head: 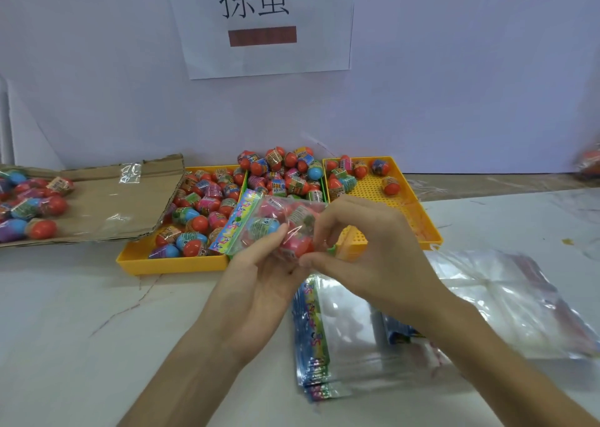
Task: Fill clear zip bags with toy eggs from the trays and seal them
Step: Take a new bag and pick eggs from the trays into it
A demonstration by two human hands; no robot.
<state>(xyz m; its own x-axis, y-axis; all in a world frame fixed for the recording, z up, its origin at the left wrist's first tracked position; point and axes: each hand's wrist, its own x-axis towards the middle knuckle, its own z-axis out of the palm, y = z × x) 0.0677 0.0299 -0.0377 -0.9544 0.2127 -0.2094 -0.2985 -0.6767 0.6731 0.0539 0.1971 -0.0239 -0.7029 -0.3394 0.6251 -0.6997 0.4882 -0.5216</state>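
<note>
fingers (334, 219) pinch bag (269, 222), trays (168, 266) behind, empty bags (344, 329) below

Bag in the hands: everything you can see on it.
The zip bag is clear plastic with a colourful printed strip along its left end. Pink, red and blue toy eggs show through. It is held tilted before the yellow trays: the left hand grips it from below, the right hand pinches its right end. Sealed or not, cannot tell.
</note>
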